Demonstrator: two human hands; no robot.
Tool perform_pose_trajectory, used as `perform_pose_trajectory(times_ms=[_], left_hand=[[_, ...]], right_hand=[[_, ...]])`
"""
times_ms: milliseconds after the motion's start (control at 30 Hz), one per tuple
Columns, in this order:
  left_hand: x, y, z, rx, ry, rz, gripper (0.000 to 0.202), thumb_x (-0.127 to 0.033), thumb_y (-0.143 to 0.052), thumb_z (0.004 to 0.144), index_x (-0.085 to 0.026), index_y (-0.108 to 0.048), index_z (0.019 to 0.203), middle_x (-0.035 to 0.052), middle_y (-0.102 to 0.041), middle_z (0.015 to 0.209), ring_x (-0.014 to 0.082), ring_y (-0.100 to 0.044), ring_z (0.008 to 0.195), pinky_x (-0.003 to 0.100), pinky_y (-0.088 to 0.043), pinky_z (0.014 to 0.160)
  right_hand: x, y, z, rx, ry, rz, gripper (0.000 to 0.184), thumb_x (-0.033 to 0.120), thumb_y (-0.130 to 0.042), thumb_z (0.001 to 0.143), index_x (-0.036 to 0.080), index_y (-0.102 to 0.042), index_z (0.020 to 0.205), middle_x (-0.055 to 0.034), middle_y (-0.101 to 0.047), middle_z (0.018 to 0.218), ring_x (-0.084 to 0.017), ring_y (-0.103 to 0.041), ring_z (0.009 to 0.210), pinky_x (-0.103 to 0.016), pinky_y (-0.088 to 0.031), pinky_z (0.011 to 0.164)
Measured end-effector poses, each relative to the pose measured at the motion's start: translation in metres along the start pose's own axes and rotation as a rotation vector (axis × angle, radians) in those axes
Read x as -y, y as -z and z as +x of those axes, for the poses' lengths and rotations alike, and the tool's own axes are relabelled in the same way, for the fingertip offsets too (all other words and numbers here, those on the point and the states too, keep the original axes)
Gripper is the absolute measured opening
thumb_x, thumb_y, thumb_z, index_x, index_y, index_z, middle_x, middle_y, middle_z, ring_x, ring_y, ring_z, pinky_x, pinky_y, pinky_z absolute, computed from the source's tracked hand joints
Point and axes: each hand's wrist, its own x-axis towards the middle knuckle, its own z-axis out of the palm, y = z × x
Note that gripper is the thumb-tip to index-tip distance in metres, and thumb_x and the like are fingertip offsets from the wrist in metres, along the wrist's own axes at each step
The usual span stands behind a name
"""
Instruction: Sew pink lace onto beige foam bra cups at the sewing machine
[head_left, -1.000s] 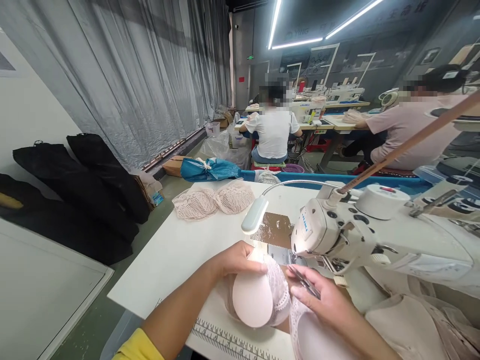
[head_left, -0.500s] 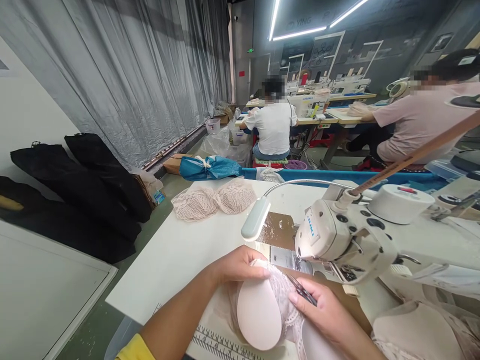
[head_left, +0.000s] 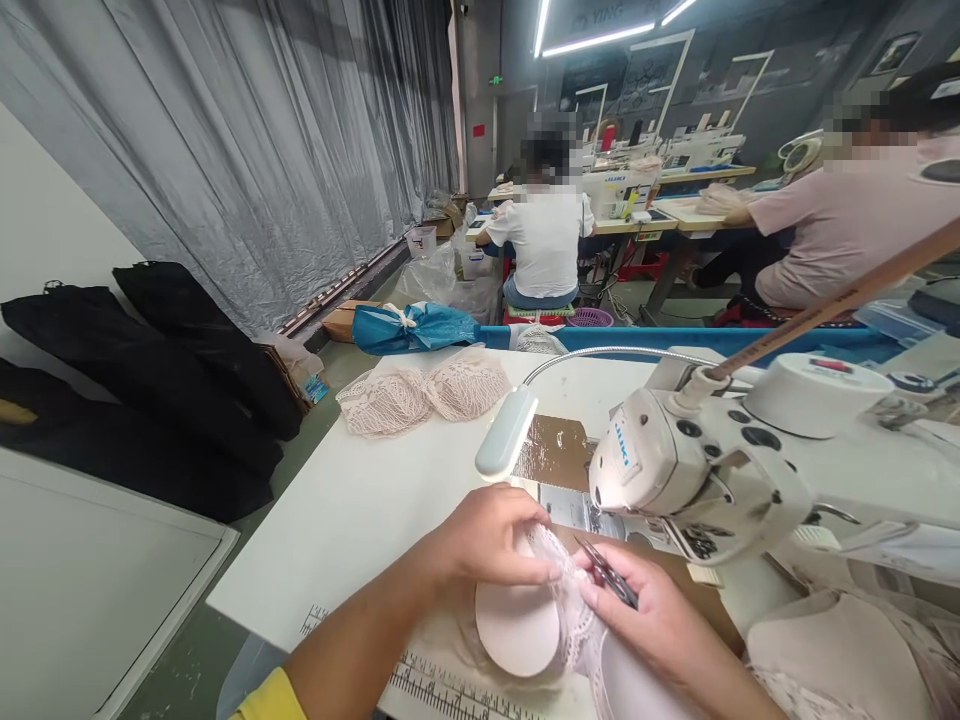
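Note:
A pale pink lace bra (head_left: 517,630) lies in front of me with the smooth inner side of its cups facing up. My left hand (head_left: 499,540) is closed on the lace edge above one cup, thumb on top. Thin dark thread snips (head_left: 616,582) rest in my right hand (head_left: 637,610), their points toward the upper left. The right thumb and fingertips also meet the lace between the cups. The second cup lies partly under my right hand and forearm.
A white sewing machine (head_left: 660,460) stands just beyond my right hand, with a lamp (head_left: 506,435) beside its head. Another lace bra (head_left: 424,395) lies at the table's far left; more cups (head_left: 840,650) are at right. Two people sit at machines ahead.
My left hand has shifted slightly right and down along the lace, covering more of the cup's top. My right hand has come closer to the lace, the snips still in it.

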Motion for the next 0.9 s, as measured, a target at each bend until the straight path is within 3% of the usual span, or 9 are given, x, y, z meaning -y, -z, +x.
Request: perform_pose_trajectory(times_ms=[133,233,367,500,567,633,800,900], left_hand=[[0.001,-0.013,0.005,0.079,-0.001,0.049,0.056,-0.054,-0.078,0.06,-0.018,-0.068,0.102,0.0046,-0.066,0.086,0.0205,-0.058,0.08,0.026,-0.042,0.071],[0.009,-0.02,0.004,0.185,0.092,-0.187,0.044,-0.051,-0.074,0.067,-0.016,-0.07,0.094,0.001,-0.064,0.077,0.0144,-0.056,0.07,0.021,-0.04,0.061],[0.012,-0.023,0.002,0.266,0.164,-0.484,0.041,-0.048,-0.074,0.07,-0.012,-0.072,0.09,0.0029,-0.065,0.076,0.0134,-0.057,0.069,0.022,-0.043,0.063],[0.008,-0.021,0.002,0.286,0.204,-0.595,0.043,-0.049,-0.077,0.067,-0.013,-0.074,0.091,0.0046,-0.067,0.078,0.0149,-0.059,0.071,0.024,-0.046,0.067],[0.006,-0.02,0.002,0.283,0.22,-0.633,0.043,-0.049,-0.077,0.067,-0.013,-0.075,0.09,0.0045,-0.067,0.076,0.0146,-0.059,0.07,0.024,-0.046,0.067],[0.007,-0.02,0.002,0.275,0.229,-0.653,0.041,-0.049,-0.078,0.067,-0.013,-0.075,0.088,0.0035,-0.066,0.073,0.013,-0.057,0.067,0.022,-0.045,0.064],[0.011,-0.023,0.002,0.246,0.284,-0.658,0.042,-0.047,-0.082,0.061,-0.011,-0.074,0.08,0.0008,-0.059,0.064,0.0103,-0.049,0.059,0.022,-0.038,0.056],[0.011,-0.024,0.002,0.256,0.312,-0.64,0.04,-0.045,-0.082,0.06,-0.01,-0.074,0.079,0.0003,-0.057,0.062,0.0099,-0.047,0.058,0.022,-0.036,0.055]], right_hand=[[0.004,0.0,-0.001,-0.028,0.024,0.05,0.032,0.049,-0.057,0.083,0.021,-0.065,0.096,-0.0047,-0.069,0.093,-0.024,-0.063,0.09,-0.034,-0.051,0.085],[0.003,0.0,-0.001,-0.052,0.017,0.043,0.034,0.052,-0.057,0.082,0.022,-0.065,0.096,-0.0053,-0.068,0.094,-0.024,-0.064,0.09,-0.035,-0.051,0.086],[-0.002,0.002,-0.002,-0.025,0.061,0.088,0.039,0.054,-0.053,0.085,0.022,-0.066,0.103,-0.0079,-0.069,0.1,-0.025,-0.063,0.098,-0.035,-0.05,0.089],[-0.009,0.004,-0.006,-0.048,-0.034,0.203,0.049,0.058,-0.045,0.088,0.021,-0.067,0.11,-0.006,-0.069,0.083,-0.022,-0.065,0.082,-0.037,-0.052,0.085],[-0.013,0.004,-0.007,-0.08,-0.069,0.212,0.047,0.057,-0.052,0.084,0.022,-0.069,0.109,-0.0066,-0.07,0.091,-0.023,-0.065,0.087,-0.036,-0.051,0.087],[-0.014,0.004,-0.007,-0.078,-0.05,0.219,0.043,0.055,-0.058,0.081,0.023,-0.069,0.106,-0.0071,-0.07,0.101,-0.024,-0.064,0.096,-0.035,-0.05,0.088],[-0.009,0.006,-0.004,0.075,0.046,0.113,0.034,0.052,-0.053,0.086,0.024,-0.067,0.099,-0.0026,-0.066,0.082,-0.02,-0.062,0.077,-0.032,-0.051,0.073],[-0.006,0.007,-0.003,0.117,0.079,0.076,0.032,0.05,-0.049,0.089,0.024,-0.065,0.097,-0.0032,-0.067,0.089,-0.02,-0.062,0.084,-0.032,-0.049,0.075]])
